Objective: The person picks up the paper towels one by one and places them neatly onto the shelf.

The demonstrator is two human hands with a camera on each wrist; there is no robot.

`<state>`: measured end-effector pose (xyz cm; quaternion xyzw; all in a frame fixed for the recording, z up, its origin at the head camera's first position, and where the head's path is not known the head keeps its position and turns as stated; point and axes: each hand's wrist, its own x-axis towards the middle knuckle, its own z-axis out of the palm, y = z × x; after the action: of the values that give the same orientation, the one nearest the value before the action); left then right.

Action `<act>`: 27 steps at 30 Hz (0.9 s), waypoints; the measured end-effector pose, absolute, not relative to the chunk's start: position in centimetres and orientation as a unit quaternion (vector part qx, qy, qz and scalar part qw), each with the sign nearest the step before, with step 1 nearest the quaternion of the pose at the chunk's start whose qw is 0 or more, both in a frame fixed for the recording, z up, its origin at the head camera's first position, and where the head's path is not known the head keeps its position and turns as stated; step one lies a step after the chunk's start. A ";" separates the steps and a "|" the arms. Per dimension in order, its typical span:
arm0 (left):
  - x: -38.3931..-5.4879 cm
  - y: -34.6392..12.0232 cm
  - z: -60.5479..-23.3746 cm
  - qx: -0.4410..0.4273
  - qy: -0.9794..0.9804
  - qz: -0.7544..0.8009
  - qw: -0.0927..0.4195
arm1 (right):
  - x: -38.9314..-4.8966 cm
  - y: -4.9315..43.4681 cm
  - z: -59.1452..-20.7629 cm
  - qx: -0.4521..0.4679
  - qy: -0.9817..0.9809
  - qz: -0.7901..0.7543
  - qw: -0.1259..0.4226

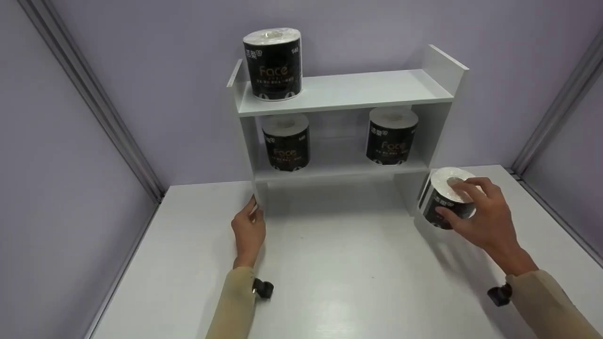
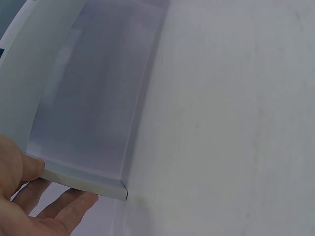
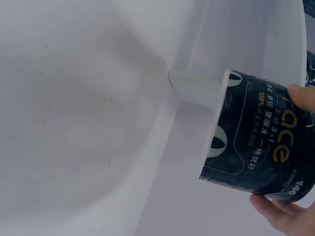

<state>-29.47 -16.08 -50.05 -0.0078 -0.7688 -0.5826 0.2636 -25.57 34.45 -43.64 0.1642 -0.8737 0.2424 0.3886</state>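
Note:
My right hand (image 1: 487,219) grips a paper roll (image 1: 443,211) in a black "Face" wrapper, beside the lower right side of a white shelf (image 1: 344,173). In the right wrist view the roll (image 3: 256,137) shows clear of the tabletop, its bottom rim near the shelf's foot. My left hand (image 1: 249,233) pinches the lower end of the shelf's left side panel (image 2: 83,183), thumb on one face and fingers on the other. Three more wrapped rolls stand upright: one on the top board (image 1: 275,70) at left, one at middle left (image 1: 288,150), one at middle right (image 1: 390,143).
The shelf stands at the back of a white table (image 1: 330,273), against a pale wall (image 1: 358,28). Its raised right end panel (image 1: 443,70) stands above the top board. Grey metal posts (image 1: 94,99) run along the corners of the booth.

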 end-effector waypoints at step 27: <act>-29.3 -16.1 -50.0 0.005 -0.776 -0.576 0.258 | -24.5 33.5 -42.1 0.169 -0.865 0.251 0.399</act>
<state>-29.33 -16.06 -50.03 0.0047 -0.7760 -0.5756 0.2577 -24.51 33.52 -42.07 0.1695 -0.8654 0.2510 0.3991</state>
